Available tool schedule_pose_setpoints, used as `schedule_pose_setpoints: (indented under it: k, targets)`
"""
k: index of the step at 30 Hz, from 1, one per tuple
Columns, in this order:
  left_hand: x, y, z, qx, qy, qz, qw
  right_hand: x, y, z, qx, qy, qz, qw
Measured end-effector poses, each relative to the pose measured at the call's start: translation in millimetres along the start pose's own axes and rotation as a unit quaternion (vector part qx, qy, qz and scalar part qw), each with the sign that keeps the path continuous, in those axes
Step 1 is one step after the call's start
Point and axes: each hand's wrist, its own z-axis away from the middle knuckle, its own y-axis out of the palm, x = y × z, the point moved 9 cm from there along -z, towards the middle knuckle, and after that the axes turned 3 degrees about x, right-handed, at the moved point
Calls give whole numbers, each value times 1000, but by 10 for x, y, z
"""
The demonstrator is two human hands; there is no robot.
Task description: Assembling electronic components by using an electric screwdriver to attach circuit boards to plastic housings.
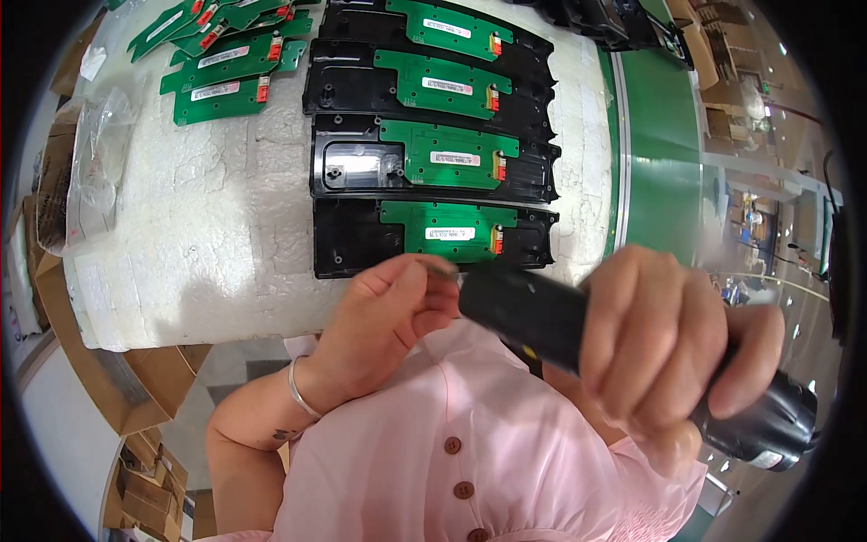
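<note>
My right hand is wrapped round a black electric screwdriver, held across my body with its front end toward the left. At that front end my left hand is closed, thumb and fingers pinched together. A small dark bit shows at the fingertips, too small to name. Just beyond the hands lies the nearest black plastic housing, with a green circuit board on it. Behind it lie several more such housings in a column, each bearing a green board with a white label and a red-and-white connector.
A white foam-like work surface carries the housings. Loose green boards are piled at the far left, near clear plastic film. More black parts sit at the far right, beside a green strip. Cardboard boxes stand lower left.
</note>
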Motion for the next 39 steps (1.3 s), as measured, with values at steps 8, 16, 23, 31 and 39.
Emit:
schedule_pose_setpoints:
  k: [8,16,23,31,39]
  targets:
    - [257,146,-94,70,-89,6,994,-726,-186,25,-78,113,124,983]
    - [289,42,-224,60,-80,48,994,-817,-147,-23,-67,127,138,980]
    - [263,63,-238,80,-81,40,993,-865,-68,-66,-44,145,165,975]
    - [281,113,-245,54,-81,34,995,-832,-74,-102,-46,159,201,966]
    - [-166,144,120,60,-94,-51,992,-120,-910,-142,-261,151,182,936]
